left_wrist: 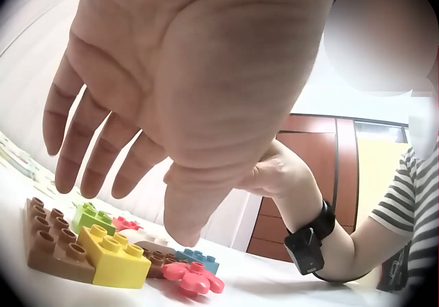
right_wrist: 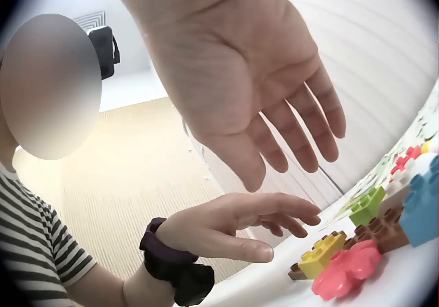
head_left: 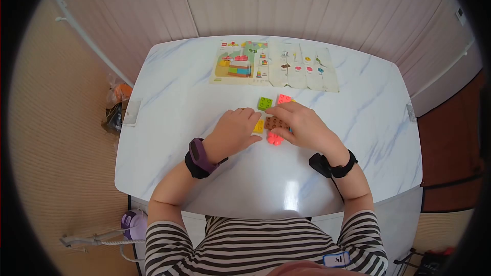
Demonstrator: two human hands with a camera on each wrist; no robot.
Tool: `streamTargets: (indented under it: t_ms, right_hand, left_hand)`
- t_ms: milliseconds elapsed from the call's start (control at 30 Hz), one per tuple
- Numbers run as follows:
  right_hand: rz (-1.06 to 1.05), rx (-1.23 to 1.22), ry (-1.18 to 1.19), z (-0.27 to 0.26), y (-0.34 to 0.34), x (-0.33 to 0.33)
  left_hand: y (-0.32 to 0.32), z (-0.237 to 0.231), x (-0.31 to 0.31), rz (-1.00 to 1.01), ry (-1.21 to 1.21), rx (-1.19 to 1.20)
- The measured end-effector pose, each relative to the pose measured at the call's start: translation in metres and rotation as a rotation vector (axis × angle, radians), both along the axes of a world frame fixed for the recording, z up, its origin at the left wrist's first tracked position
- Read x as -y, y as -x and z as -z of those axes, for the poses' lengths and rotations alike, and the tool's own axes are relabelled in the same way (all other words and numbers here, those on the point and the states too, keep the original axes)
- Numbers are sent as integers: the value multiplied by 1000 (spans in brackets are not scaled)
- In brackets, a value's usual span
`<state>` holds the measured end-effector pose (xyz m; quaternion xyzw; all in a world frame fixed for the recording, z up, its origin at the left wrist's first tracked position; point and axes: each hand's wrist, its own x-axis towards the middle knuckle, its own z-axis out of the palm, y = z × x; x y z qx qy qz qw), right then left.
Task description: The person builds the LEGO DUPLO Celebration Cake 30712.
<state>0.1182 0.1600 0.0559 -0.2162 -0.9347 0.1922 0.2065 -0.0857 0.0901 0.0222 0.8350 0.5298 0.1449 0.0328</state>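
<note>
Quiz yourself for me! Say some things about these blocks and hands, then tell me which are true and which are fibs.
1. The left hand and the right hand are both open. True.
2. The green brick is stacked on the yellow brick. False: they sit apart.
3. The paper sheet lies farther from the person than the bricks. True.
4. The flower piece is blue. False: it is pink.
5. The person's sleeves are striped. True.
6. The wristband on the left arm is yellow. False: it is purple.

There's room nearside of the pink flower (head_left: 274,139); behind, the brown brick (head_left: 275,123) blocks passage.
</note>
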Motion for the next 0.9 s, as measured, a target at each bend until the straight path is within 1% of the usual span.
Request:
streamTargets:
  t_ms: [67, 167, 267, 367, 567, 767, 900]
  right_hand:
    - [-8, -5, -56, 2, -1, -2]
    - [-2, 94, -22, -2, -7, -5]
    - [52, 240, -105, 10, -17, -11]
    - [47, 397, -140, 9, -22, -13]
    - [38, 479, -176, 20, -22, -15]
    - [25, 448, -188, 36, -17, -19]
    - [58, 463, -188, 47, -12, -19]
  left_hand:
    - [-2, -3, -3, -42, 82, -61]
    - [0, 9, -5, -32, 25, -85]
    - [0, 14, -5, -30, -13, -129]
    - [-1, 18, -5, -18, 0, -143]
    - [3, 26, -8, -14, 2, -139]
    - [11, 25, -9, -53, 36, -152]
    - [16, 19, -9, -69, 81, -105]
